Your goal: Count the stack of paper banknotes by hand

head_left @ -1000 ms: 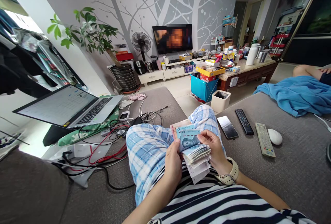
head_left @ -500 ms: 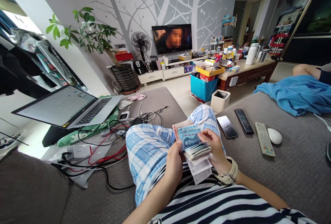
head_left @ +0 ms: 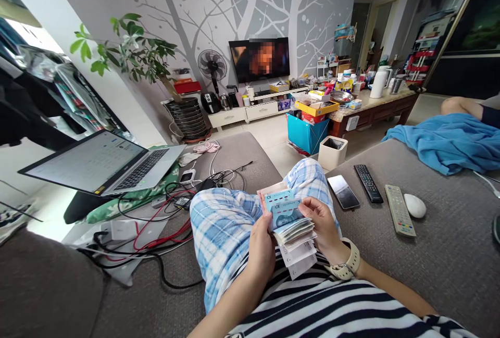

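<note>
Above my lap I hold a folded bundle of banknotes (head_left: 296,233) between both hands. My left hand (head_left: 261,247) is closed on its left side, thumb on top. My right hand (head_left: 322,226), with a cream watch (head_left: 349,261) on the wrist, pinches the top right corner of a blue note (head_left: 286,212). Behind the blue notes a pinkish note (head_left: 270,190) sticks out at the upper left. Pale notes (head_left: 300,261) hang down at the bottom of the bundle. The fingers under the bundle are hidden.
To my right on the sofa lie a phone (head_left: 343,191), a black remote (head_left: 368,184), a grey remote (head_left: 400,210) and a white mouse (head_left: 414,205). A laptop (head_left: 113,163) and tangled cables (head_left: 167,244) are on my left. A bin (head_left: 333,153) stands ahead, near a person's bent leg under a blue cloth (head_left: 449,140).
The bundle has shifted slightly left and the top blue note has tilted, showing more of the blue and pinkish notes behind it. My right hand has moved slightly, still pinching the note.
</note>
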The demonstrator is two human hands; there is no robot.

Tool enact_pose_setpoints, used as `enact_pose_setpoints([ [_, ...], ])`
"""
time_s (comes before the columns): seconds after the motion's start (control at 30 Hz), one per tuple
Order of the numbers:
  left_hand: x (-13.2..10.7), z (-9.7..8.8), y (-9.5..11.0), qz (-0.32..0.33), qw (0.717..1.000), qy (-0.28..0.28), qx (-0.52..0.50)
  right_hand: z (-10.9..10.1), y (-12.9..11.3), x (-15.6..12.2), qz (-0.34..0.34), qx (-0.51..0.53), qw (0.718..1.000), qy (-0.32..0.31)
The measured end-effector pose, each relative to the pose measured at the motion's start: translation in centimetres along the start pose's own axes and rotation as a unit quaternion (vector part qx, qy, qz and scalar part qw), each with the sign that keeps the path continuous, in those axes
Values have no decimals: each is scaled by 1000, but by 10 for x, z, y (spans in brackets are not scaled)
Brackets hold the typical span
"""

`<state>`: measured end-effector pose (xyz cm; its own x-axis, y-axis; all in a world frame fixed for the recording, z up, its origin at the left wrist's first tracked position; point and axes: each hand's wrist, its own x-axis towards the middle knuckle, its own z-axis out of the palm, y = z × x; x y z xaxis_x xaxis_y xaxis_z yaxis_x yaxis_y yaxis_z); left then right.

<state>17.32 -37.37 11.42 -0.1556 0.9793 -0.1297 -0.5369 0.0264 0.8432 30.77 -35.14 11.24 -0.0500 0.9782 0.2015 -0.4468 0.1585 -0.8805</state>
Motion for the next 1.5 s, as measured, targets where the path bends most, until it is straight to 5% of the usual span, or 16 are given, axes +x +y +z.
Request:
enact_pose_setpoints([
  [0.17,1,0,0,7,998,62,4,-1,1,-1,-12,3,1000,-26],
  [1.1,6,-1,4,5,999,40,-29,1,-1,-3,0,11,998,-59],
  [1.5,2,2,6,2,1000,23,-6,5,-4,4,25,-31,999,20],
])
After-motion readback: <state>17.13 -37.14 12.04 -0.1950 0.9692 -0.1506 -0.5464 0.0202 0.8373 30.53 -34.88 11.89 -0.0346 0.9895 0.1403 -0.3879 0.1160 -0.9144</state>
